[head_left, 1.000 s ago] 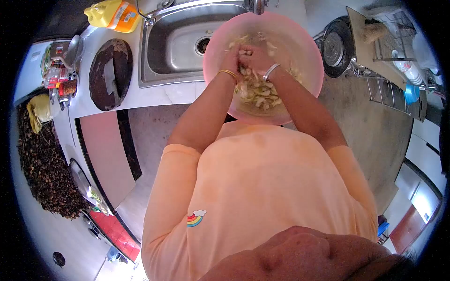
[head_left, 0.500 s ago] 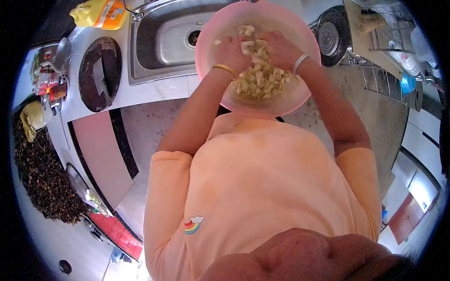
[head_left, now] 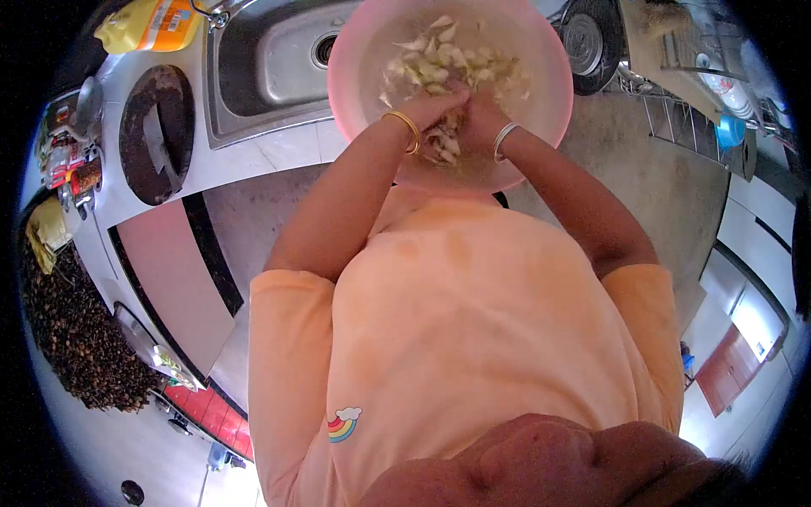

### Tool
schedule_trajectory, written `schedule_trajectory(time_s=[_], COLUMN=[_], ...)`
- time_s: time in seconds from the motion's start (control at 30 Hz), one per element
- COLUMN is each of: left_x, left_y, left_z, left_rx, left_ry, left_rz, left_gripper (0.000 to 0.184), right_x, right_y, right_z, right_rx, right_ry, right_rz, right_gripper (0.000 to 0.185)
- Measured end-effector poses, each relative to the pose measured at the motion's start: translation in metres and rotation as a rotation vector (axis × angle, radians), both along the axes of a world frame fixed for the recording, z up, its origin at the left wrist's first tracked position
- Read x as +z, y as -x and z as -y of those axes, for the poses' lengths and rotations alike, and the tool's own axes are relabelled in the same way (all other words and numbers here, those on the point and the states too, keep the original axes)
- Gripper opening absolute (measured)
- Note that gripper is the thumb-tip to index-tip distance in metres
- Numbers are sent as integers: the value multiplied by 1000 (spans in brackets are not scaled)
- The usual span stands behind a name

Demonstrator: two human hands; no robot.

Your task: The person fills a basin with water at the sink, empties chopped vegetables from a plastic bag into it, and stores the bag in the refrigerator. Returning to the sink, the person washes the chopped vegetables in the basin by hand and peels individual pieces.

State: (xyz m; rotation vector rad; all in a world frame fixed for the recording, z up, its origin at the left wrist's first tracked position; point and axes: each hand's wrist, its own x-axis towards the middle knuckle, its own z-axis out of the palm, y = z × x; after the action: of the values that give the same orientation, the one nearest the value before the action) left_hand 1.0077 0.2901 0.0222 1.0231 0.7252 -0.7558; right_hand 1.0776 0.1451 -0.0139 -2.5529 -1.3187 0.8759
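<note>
Cupping underneath suits likely light, slippery vegetable pieces [head_left: 446, 57] in the pink basin [head_left: 553, 80]; I can't tell whether your left hand [head_left: 433, 110] or right hand [head_left: 484, 124] grasps any.

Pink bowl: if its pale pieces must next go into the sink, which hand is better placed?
Probably the left hand: it is nearer to the sink, visible left of the pink bowl. The right hand is farther across. Pale pieces lie beside both.

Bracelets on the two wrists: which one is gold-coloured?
The gold-coloured bracelet is on the wrist of the left hand; the silvery-white bracelet circles the other wrist, behind the right hand.
</note>
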Motion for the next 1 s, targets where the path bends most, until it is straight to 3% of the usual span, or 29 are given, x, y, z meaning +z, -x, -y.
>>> schedule_trajectory(time_s=[0.03,0.13,0.23,0.27,0.33,0.37,0.43,0.5,0.53,0.57,0.63,0.67,0.7,0.73,0.77,0.8,0.83,0.93,1.0], left_x=[1,3,-10,-32,-64,-69,-72,-35,-24,-15,2,10,18,30,42,49,39,7,4], left_y=[0,-1,-6,-5,-3,0,1,-4,-3,1,9,12,14,17,19,19,21,23,18], left_z=[-1,-6,-10,-9,-12,-18,-20,-12,-14,-16,-20,-22,-24,-21,-18,-15,-10,5,10], left_rx=[0,110,160,311,459,-24,-557,137,136,47,-43,-217,-397,-396,-611,-822,-820,-1056,-1121], left_ry=[4,-82,-247,-171,-94,-737,-1356,-958,-959,-1013,-1063,-1202,-1337,-1337,-1310,-1273,-1274,-1230,-1159], left_rz=[-6,-68,-31,86,204,456,675,459,460,488,510,560,609,609,524,435,435,428,293], left_gripper=[95,92,88,68,50,46,43,49,49,53,57,60,64,64,68,71,71,69,80], right_x=[0,5,24,38,38,29,13,31,40,42,43,52,63,73,81,90,93,54,46], right_y=[-4,-12,-16,-16,-15,-15,-21,-24,-27,-34,-48,-49,-48,-45,-37,-29,-23,-5,7], right_z=[-2,-6,-10,-14,-10,-5,-3,0,1,6,18,22,27,30,31,31,28,21,10], right_rx=[0,-245,-302,-362,-356,-293,-389,-353,-319,-320,-22,-22,106,235,236,228,217,225,166], right_ry=[4,-294,-344,-347,-392,-433,-413,-382,-349,-348,-379,-378,-287,-196,-197,3,204,325,242], right_rz=[-6,-454,-350,-405,-412,-363,-244,-222,-200,-202,49,46,116,188,189,101,12,21,15], right_gripper=[68,54,49,45,39,37,42,44,47,47,54,54,55,56,56,60,65,67,66])
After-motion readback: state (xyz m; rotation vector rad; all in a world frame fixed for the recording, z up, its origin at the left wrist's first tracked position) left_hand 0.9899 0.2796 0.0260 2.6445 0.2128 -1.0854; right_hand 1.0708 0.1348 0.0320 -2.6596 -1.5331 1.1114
